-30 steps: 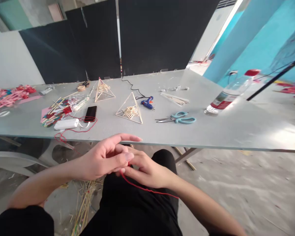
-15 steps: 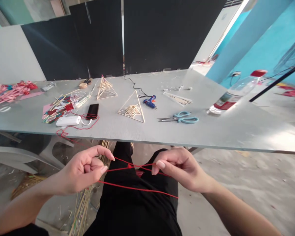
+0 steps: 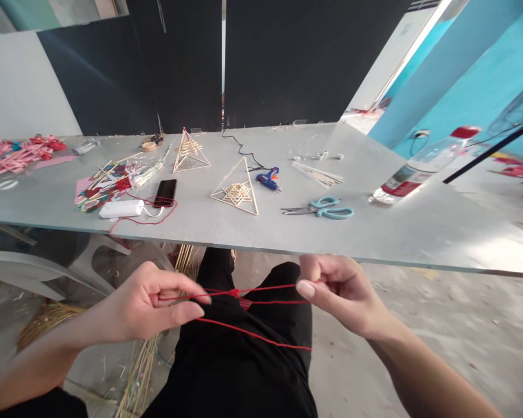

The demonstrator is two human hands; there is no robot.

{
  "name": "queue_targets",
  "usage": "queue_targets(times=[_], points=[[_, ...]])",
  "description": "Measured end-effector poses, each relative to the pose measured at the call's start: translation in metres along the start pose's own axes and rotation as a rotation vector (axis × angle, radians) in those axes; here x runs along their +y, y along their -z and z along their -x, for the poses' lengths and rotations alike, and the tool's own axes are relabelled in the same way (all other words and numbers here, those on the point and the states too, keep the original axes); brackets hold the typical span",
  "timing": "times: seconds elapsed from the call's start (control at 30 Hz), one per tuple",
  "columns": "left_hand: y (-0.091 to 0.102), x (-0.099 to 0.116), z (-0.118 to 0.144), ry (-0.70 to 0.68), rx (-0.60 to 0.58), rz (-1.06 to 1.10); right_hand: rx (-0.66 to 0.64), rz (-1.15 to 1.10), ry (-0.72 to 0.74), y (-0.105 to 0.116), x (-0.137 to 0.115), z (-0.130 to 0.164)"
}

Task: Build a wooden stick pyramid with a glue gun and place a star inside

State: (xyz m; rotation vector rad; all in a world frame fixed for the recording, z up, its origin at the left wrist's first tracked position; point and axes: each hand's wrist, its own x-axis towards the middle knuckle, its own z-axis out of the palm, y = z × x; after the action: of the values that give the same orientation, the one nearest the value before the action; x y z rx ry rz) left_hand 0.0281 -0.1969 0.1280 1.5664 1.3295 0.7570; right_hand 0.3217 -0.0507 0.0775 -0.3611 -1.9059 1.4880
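Note:
A red string [image 3: 249, 291] is stretched taut between my two hands, over my lap and below the table's front edge. A small knot sits near its middle. My left hand [image 3: 150, 302] pinches the string's left end between thumb and fingers. My right hand [image 3: 337, 290] pinches the right end. A loose strand runs from my left hand down across my black trousers. More red string lies on the grey table [image 3: 418, 226] near a black phone [image 3: 165, 193].
On the table lie two stick pyramids [image 3: 236, 190], a blue glue gun [image 3: 269, 179], teal scissors [image 3: 325, 208], a white power bank [image 3: 121, 208], a plastic bottle [image 3: 414, 168], sticks and pink craft pieces. Straw bundles lie on the floor by a white chair [image 3: 39, 273].
My hands were together at my lap, then moved apart, pulling the red string tight between them. The knot has drawn small at the middle.

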Motion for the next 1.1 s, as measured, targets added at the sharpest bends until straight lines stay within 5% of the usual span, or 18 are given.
queue_targets(times=[0.07,0.17,0.4,0.6,0.77,0.93,1.0,1.1], points=[[-0.006,0.003,-0.006,-0.071,-0.017,-0.049,0.089,-0.106,-0.065,-0.009,0.009,0.003],[-0.021,0.001,-0.017,-0.124,0.139,0.036,0.278,-0.335,-0.154,-0.031,0.021,0.003],[-0.052,-0.027,-0.037,-0.047,0.466,0.685,0.405,-0.665,-0.135,-0.062,0.0,-0.01],[-0.053,-0.043,-0.034,-0.133,0.549,0.547,0.486,-0.709,-0.134,-0.051,0.002,0.0],[-0.038,-0.062,-0.034,-0.148,0.469,0.126,0.474,-0.275,0.103,-0.034,0.01,0.007],[-0.026,-0.069,-0.038,-0.066,0.215,-0.726,0.129,0.405,0.236,-0.012,-0.001,0.001],[-0.03,-0.059,-0.041,-0.095,0.227,-0.781,-0.005,0.544,0.239,-0.008,-0.009,-0.007],[-0.043,-0.032,-0.052,-0.178,0.128,-0.546,-0.085,0.611,0.211,-0.009,-0.02,-0.023]])
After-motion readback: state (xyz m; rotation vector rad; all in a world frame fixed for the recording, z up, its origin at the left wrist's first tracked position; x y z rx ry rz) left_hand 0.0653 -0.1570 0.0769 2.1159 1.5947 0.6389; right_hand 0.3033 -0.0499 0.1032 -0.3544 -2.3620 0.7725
